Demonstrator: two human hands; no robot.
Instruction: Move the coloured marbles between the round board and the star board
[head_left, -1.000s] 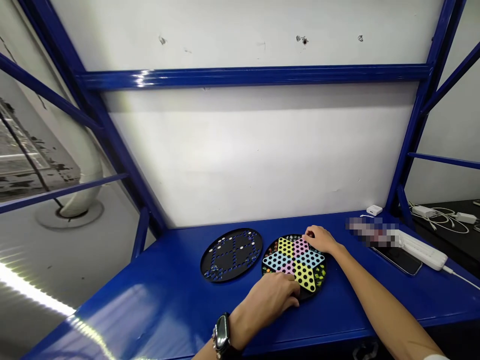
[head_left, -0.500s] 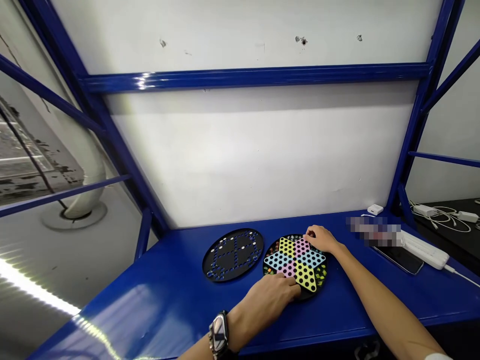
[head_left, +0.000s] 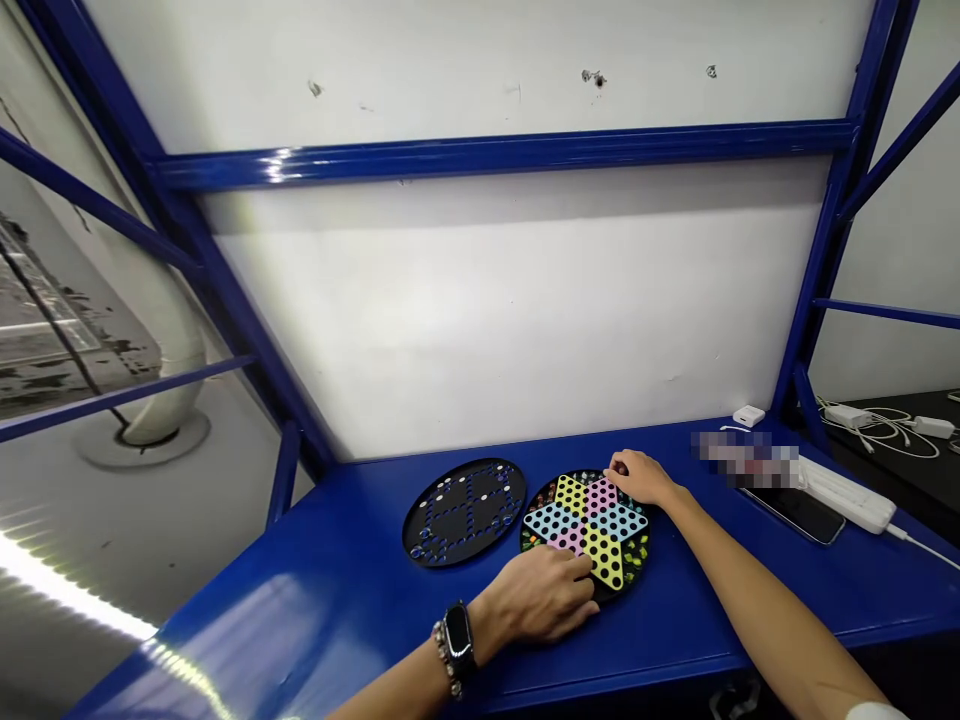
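A round Chinese checkers board lies on the blue table, made of a black tray (head_left: 631, 580) with a flat star-shaped panel (head_left: 583, 524) in yellow, pink and light blue, dotted with black holes. My left hand (head_left: 546, 592), with a watch and bead bracelet at its wrist, curls its fingers over the near pink point; the fingertips are partly hidden. At the opposite pink point, my right hand (head_left: 636, 474) pinches the far edge with thumb and fingers. Small coloured pieces (head_left: 637, 555) show in the tray around the star, green ones at right.
Left of the board lies a second round black tray (head_left: 450, 520) with blue-rimmed holes and several white pieces. A phone (head_left: 799, 515), a white power strip (head_left: 847, 492) and a small white adapter (head_left: 748, 415) rest at the right. A blue crossbar (head_left: 510, 157) spans the white back wall.
My left hand has drawn slightly toward me and its wrist has turned, so the watch face shows more. My right hand stays at the far pink point. The view has shifted a little.
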